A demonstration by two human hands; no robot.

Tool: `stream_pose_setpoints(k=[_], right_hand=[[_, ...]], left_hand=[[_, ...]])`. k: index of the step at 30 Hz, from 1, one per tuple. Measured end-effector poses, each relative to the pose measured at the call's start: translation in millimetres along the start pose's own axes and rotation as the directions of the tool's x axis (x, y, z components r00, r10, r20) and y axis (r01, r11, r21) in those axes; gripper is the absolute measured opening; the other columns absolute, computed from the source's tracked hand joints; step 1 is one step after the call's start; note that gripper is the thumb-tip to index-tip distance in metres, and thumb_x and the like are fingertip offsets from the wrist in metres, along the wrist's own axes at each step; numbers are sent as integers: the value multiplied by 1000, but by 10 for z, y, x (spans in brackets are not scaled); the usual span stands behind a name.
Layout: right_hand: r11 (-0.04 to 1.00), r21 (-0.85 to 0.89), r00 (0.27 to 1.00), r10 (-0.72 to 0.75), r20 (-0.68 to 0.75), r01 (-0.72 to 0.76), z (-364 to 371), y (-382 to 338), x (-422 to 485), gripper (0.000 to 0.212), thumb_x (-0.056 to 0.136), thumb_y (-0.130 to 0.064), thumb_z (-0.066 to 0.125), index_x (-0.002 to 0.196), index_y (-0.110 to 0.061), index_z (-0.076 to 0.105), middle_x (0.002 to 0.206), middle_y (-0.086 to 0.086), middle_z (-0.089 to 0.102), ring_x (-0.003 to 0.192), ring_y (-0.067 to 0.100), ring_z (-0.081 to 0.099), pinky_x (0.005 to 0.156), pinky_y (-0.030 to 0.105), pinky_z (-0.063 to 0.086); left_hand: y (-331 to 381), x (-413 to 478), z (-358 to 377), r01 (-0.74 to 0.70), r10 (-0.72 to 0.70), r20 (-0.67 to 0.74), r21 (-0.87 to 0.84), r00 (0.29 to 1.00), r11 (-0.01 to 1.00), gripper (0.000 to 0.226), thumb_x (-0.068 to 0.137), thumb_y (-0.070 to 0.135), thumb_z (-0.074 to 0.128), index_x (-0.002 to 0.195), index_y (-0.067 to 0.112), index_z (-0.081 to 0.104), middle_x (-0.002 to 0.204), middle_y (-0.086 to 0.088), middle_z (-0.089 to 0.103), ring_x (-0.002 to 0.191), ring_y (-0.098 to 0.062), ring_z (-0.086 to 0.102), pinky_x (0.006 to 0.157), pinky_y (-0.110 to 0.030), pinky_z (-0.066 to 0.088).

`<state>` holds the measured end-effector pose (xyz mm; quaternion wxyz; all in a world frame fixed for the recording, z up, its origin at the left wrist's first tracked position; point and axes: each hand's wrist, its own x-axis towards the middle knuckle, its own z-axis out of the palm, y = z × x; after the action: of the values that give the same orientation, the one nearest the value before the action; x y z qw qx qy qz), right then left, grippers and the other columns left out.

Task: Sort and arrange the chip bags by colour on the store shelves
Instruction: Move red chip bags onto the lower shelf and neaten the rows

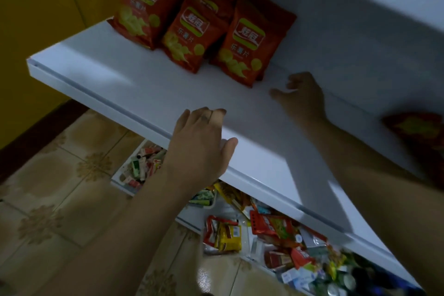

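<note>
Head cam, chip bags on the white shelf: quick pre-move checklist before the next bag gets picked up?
1. Left hand free: ok, open, at the shelf's front edge, holding nothing.
2. Right hand free: ok, fingers spread over the shelf, empty.
3. Red bags grouped: ok, standing together at the back left.
4. Stray red bag at far right: not ok, lying apart from the group.
5. Space beside the group: ok, bare shelf to its right.
6. Stray bag's print matches: cannot tell, blurred.
</note>
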<state>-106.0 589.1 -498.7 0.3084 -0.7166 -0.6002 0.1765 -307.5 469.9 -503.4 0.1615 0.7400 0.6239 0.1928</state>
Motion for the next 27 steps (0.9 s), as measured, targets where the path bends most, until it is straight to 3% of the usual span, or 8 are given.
stream_pose_setpoints(k=[3, 7, 14, 17, 20, 24, 27], right_hand=[[995, -95, 999, -33, 12, 34, -338, 383, -457, 49, 77, -25, 77, 120, -13, 56, 118, 8, 56, 87, 12, 55, 75, 22, 39], [980, -188, 996, 61, -59, -71, -925, 911, -973, 46, 80, -27, 75, 121, -19, 57, 125, 5, 51, 98, 12, 55, 78, 22, 40], [939, -262, 971, 189, -149, -222, -1737, 1489, -1429, 45, 82, -37, 72, 122, -24, 57, 134, 1, 49, 122, 20, 48, 95, 30, 42], [933, -274, 966, 191, -176, -234, -2024, 1778, -1518, 41, 83, -37, 70, 120, -23, 59, 132, 3, 49, 122, 23, 48, 99, 30, 40], [917, -310, 964, 209, -165, -252, -2227, 2110, -1511, 38, 84, -37, 69, 118, -23, 61, 132, 7, 47, 123, 24, 46, 100, 30, 38], [898, -382, 974, 176, -143, -218, -2396, 2525, -1387, 39, 83, -37, 66, 118, -19, 61, 131, 11, 50, 123, 28, 44, 101, 32, 36], [895, -408, 982, 135, -130, -177, -2439, 2641, -1212, 51, 84, -36, 67, 130, -18, 54, 141, 11, 43, 129, 32, 39, 105, 38, 35]], left_hand=[[214, -26, 103, -92, 92, 5, -20, 996, 996, 60, 88, 43, 54, 134, 4, 51, 125, -13, 61, 122, -30, 51, 110, -50, 33], [483, -157, 301, -198, 198, 6, -50, 980, 979, 63, 84, 47, 45, 125, 1, 57, 114, -15, 66, 115, -34, 57, 104, -54, 39], [1313, -306, 569, -298, 307, 103, -92, 946, 950, 70, 84, 55, 40, 139, 12, 46, 136, -8, 55, 134, -27, 42, 117, -44, 23], [1614, -381, 722, -330, 343, 107, -126, 933, 936, 68, 86, 54, 43, 135, 8, 52, 130, -11, 59, 128, -30, 49, 113, -49, 31], [1865, -449, 915, -310, 328, 97, -161, 940, 937, 64, 85, 49, 50, 129, 3, 56, 124, -13, 63, 118, -33, 55, 102, -50, 41], [2198, -531, 1177, -251, 275, 157, -157, 948, 955, 62, 88, 47, 55, 138, 13, 47, 138, -5, 53, 128, -23, 45, 110, -40, 33], [2358, -601, 1328, -238, 257, 195, -113, 947, 965, 63, 90, 49, 52, 142, 17, 41, 142, -5, 48, 132, -23, 40, 112, -43, 30]])
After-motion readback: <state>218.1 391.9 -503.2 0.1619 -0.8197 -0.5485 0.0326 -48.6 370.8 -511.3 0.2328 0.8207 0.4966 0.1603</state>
